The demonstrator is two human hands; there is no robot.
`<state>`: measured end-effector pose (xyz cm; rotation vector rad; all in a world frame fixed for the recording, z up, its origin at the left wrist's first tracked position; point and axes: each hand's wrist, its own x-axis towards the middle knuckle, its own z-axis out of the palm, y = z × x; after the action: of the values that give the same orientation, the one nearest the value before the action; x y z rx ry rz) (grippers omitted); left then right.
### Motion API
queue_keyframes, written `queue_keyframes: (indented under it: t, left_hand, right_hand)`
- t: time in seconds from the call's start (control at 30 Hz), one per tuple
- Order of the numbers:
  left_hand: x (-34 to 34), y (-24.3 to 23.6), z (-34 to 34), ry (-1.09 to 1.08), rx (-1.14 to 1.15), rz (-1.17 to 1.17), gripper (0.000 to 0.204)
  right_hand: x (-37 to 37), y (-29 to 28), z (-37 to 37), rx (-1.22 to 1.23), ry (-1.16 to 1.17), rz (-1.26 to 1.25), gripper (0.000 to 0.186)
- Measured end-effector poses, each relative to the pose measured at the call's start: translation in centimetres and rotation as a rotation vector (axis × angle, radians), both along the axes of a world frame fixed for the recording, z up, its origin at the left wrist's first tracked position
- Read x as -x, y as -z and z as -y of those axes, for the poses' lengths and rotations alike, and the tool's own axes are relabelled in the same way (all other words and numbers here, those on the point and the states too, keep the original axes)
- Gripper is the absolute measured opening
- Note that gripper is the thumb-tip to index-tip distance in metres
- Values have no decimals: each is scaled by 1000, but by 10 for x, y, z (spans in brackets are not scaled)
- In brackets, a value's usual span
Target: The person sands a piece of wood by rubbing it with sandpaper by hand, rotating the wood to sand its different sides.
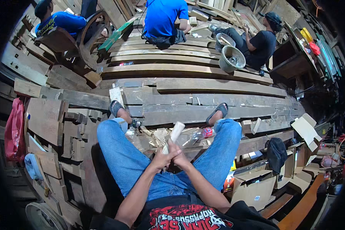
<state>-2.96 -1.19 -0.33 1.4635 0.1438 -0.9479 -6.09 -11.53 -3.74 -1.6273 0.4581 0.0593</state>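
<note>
Between my knees, a pale wooden piece [176, 132] with a rounded upper end points up and slightly right. My left hand [160, 159] is closed around its lower part. Pressed against the left, my right hand [177, 154] is closed at the same piece, with its thumb side along the wood. The hands overlap, so the lower end of the piece is hidden, and whether a small tool is also between them I cannot make out. Below the wood, pale shavings [160, 135] lie between my feet.
A clear plastic bottle [197, 135] lies by my right knee. Cardboard boxes [253, 189] and a black bag [276, 153] are at the right. Stacked boards [46, 119] and a red cloth [15, 132] are at left. Ahead, three people sit around planks, near a grey bucket [227, 64].
</note>
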Motion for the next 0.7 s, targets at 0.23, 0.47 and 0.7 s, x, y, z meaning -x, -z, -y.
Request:
queue_keyframes:
  t: [0.23,0.47,0.7]
  left_hand:
    - [0,4,5,53,-15,21,42]
    - [0,10,-1,137,-102,10,45]
    - [2,2,1,53,-28,-22,41]
  right_hand:
    - [-8,57,31,60,-113,-64,58]
    - [-35,27,50,39,23,-281,69]
    - [-38,26,43,-52,13,-163,75]
